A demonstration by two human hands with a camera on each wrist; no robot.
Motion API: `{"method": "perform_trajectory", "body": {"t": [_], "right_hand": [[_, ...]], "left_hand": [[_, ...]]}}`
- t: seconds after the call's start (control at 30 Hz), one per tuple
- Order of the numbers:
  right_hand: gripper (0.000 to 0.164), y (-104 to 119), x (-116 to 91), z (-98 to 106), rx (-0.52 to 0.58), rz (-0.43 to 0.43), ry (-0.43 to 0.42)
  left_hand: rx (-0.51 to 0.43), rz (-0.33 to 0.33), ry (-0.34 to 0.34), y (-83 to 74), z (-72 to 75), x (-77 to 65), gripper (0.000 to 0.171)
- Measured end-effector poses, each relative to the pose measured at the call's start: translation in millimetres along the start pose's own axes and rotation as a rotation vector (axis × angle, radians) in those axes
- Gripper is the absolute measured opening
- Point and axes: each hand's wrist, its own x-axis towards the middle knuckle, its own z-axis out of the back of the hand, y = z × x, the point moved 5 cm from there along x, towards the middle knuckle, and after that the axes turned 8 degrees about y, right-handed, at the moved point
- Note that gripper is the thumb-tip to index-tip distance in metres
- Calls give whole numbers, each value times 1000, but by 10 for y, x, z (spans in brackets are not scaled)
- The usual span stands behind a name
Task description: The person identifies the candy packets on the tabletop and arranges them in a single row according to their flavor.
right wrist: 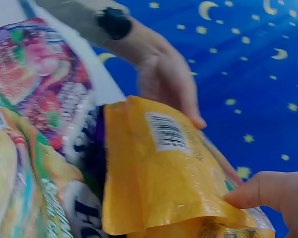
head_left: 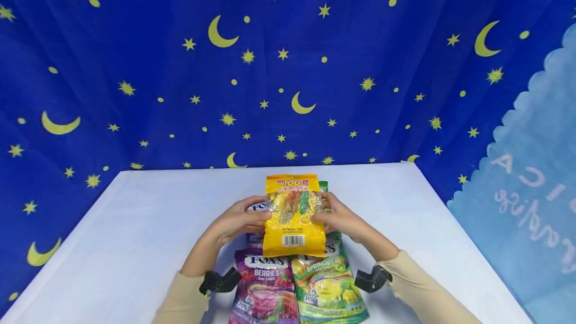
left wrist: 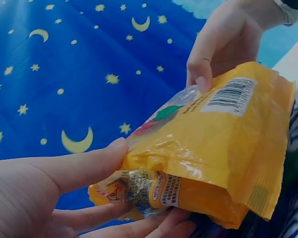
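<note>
A yellow bag of gummy candy (head_left: 294,239), with a clear window and a barcode, is held between both hands. My left hand (head_left: 240,220) grips its left side, thumb on the front and fingers behind, as the left wrist view shows. On the opposite side my right hand (head_left: 344,219) grips it, thumb near the window edge. The yellow bag overlaps several Fox's candy bags in the head view. In front lie a purple Berries bag (head_left: 265,296) and a green Spring Tea bag (head_left: 330,284). Behind it, another purple bag (head_left: 254,240) and a green bag (head_left: 323,185) are mostly hidden.
The bags lie on a white table (head_left: 157,244). A dark blue cloth (head_left: 351,54) with yellow moons and stars hangs behind it, and a light blue panel (head_left: 531,174) with lettering stands at the right. Small black cameras are strapped to both wrists.
</note>
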Motion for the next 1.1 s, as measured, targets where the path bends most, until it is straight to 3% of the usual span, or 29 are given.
{"method": "perform_trajectory", "body": {"t": [0.2, 0.53, 0.77, 0.97, 1.1], "right_hand": [[82, 67, 129, -181, 21, 39, -15], [82, 288, 524, -607, 103, 107, 116], [77, 425, 777, -857, 92, 153, 119], [76, 546, 1018, -1093, 118, 144, 171], [73, 628, 1167, -1259, 136, 131, 218]], "left_hand": [[-35, 12, -46, -13, 170, -133, 71], [-73, 91, -134, 26, 614, -464, 75], [-58, 99, -171, 58, 889, -659, 78], [13, 145, -266, 92, 1120, -790, 83], [63, 184, -372, 114, 1279, -847, 81]]}}
